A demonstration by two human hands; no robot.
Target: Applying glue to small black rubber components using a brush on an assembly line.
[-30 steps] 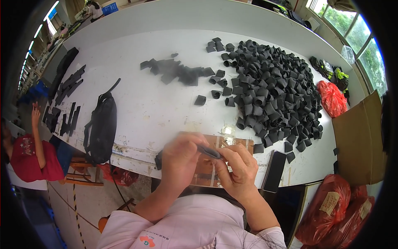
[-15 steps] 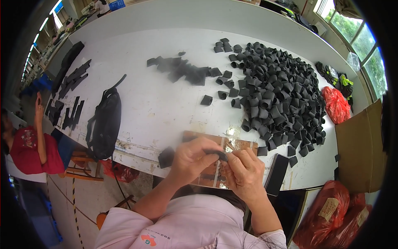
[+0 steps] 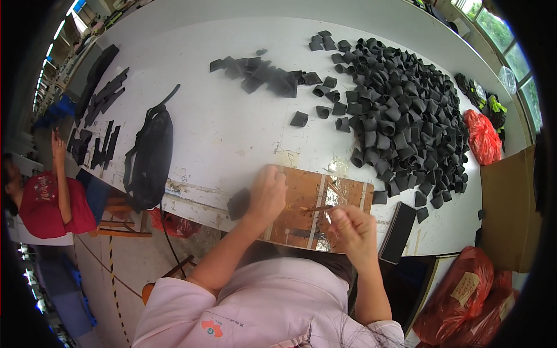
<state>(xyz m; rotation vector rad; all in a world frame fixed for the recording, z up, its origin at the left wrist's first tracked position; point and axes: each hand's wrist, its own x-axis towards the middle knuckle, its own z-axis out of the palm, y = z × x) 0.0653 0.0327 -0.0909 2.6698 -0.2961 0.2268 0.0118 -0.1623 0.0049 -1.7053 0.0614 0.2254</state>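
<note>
My right hand [image 3: 355,232] is closed on a thin, brown, stick-like tool [image 3: 313,209], pinched between thumb and fingers over a brown board [image 3: 290,223]. A shiny clear strip [image 3: 333,191] runs down the board, and a dark flat strip [image 3: 300,234] lies near its front edge. At the board's left corner, my left hand [image 3: 270,191] has its fingers curled in; whatever they may hold is hidden. Beside that wrist sits a black fabric piece [image 3: 238,204].
A large heap of short black fabric loops [image 3: 406,116] covers the table's right side. Flat black pieces [image 3: 264,75] lie farther back. A black bag [image 3: 151,156] stands left, a dark phone [image 3: 398,232] right. Another person [image 3: 52,203] sits at far left.
My hands were together on a small black piece and have moved apart. The left went to the board's left corner; the right now holds the stick-like tool lower over the board.
</note>
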